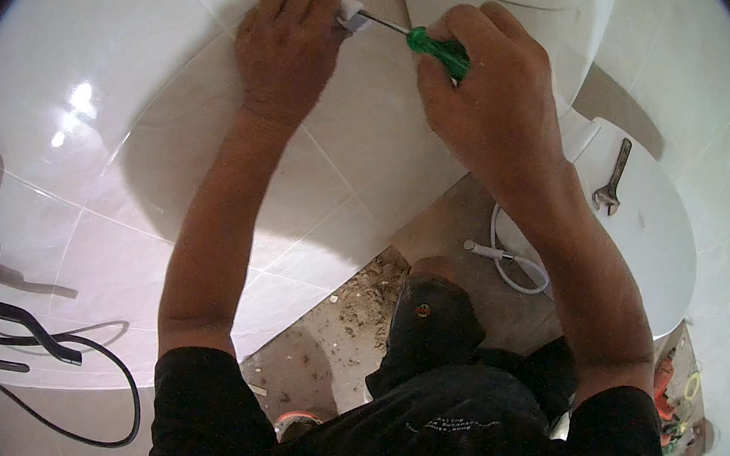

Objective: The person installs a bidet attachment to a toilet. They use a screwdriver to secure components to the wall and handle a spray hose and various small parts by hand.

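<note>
One wall of pale, glossy tiles [314,194] fills most of the view. Against it stands one white toilet cistern [502,3], its contents out of sight, and one white toilet lid [654,245], lowered over the bowl. Two hands work at the wall: the left hand [292,46] lies knuckles up, fingers bent beside a small white piece, though I cannot tell whether they grip it; the right hand [496,85] is closed around the handle of one screwdriver [439,52]. By the lid's left edge, one white hose [517,288] makes a loop, partly behind the right forearm. One adjustable wrench [613,178] lies near the lid's upper edge. The green-handled screwdriver points left, its shaft reaching the one white piece [352,14], which is at the wall just beside the left fingertips.
</note>
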The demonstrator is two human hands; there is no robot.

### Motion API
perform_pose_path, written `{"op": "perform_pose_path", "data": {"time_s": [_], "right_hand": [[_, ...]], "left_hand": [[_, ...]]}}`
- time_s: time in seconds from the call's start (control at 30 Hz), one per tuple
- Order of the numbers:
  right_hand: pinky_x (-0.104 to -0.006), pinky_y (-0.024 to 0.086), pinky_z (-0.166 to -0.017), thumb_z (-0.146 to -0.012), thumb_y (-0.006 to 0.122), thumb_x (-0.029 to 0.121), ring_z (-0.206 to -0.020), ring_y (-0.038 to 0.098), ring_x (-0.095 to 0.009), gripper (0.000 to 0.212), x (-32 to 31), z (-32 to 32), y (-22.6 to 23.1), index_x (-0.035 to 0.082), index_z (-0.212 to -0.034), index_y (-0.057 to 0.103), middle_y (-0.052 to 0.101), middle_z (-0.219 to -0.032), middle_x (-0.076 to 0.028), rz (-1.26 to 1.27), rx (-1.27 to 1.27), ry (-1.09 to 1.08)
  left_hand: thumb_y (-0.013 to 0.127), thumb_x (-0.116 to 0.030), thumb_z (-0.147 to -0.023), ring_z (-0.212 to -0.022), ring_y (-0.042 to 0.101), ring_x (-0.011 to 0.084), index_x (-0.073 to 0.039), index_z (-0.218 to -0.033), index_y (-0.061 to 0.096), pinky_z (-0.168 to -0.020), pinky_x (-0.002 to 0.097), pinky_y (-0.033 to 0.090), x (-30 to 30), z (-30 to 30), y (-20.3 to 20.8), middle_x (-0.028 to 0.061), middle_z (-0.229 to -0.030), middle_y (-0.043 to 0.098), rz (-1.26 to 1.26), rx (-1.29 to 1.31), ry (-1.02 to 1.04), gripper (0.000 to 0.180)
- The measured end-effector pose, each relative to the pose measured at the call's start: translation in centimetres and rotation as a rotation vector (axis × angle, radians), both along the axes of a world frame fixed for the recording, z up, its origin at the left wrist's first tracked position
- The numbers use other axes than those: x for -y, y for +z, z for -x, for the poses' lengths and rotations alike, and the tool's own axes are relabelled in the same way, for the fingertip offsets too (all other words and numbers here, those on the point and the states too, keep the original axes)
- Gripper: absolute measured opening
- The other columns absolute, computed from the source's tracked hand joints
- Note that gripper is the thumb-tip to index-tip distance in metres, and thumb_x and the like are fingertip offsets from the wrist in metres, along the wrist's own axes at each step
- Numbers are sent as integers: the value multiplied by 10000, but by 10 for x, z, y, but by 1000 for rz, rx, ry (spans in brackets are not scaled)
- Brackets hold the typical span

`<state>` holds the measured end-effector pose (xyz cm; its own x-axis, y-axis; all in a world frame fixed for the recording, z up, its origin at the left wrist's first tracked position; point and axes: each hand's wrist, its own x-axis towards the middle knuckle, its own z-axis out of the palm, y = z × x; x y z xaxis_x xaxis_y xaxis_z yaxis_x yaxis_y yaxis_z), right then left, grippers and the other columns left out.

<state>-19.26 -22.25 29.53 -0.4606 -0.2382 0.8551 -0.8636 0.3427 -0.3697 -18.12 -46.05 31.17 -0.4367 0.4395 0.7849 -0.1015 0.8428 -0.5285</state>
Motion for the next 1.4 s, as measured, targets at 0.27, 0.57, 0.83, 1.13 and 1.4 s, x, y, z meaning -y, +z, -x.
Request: {"op": "perform_pose_path", "data": {"time_s": [0.27, 0.57, 0.83, 1.13, 1.4], "right_hand": [[-531, 514, -808, -878, 574, 4, -878, 629, -477, 73, -7, -16, 32, -64, -893, 592, 603, -934, -301, -114, 289, 104], [-543, 512, -838, -864, 531, -32, -925, 628, -491, 93, -12, -15, 31, -94, -905, 586, 595, -946, -320, -65, 292, 77], [-507, 551, -805, -861, 528, -47, -867, 664, -462, 155, -16, -13, 27, -110, -978, 607, 605, -966, -308, -162, 312, 131], [-478, 570, -793, -891, 549, -30, -837, 676, -441, 141, -33, -20, 50, -109, -994, 605, 612, -955, -298, -209, 373, 231], [-473, 561, -817, -893, 550, -24, -820, 679, -423, 121, -18, -5, 26, -90, -983, 598, 637, -886, -253, -487, 129, 12]], "left_hand": [[784, -371, -774, -925, 619, 218, -247, -1155, 687, -795, 445, 466, 6, -7, 45, -45, -1014, 667, 300, 186, 99, 412], [773, -374, -795, -931, 641, 197, -277, -1184, 691, -766, 423, 478, -5, 1, 57, -50, -1034, 678, 301, 256, 127, 409], [770, -346, -793, -861, 630, 196, -305, -1193, 709, -693, 403, 473, -5, 1, 57, -58, -976, 682, 316, 273, 160, 406], [768, -329, -789, -848, 624, 186, -303, -1202, 707, -653, 374, 483, 1, -2, 57, -75, -966, 684, 321, 267, 103, 419], [772, -224, -786, -919, 572, 202, -223, -1147, 718, -798, 402, 415, -16, -15, 52, -43, -959, 643, 161, 288, -11, 365]]}}
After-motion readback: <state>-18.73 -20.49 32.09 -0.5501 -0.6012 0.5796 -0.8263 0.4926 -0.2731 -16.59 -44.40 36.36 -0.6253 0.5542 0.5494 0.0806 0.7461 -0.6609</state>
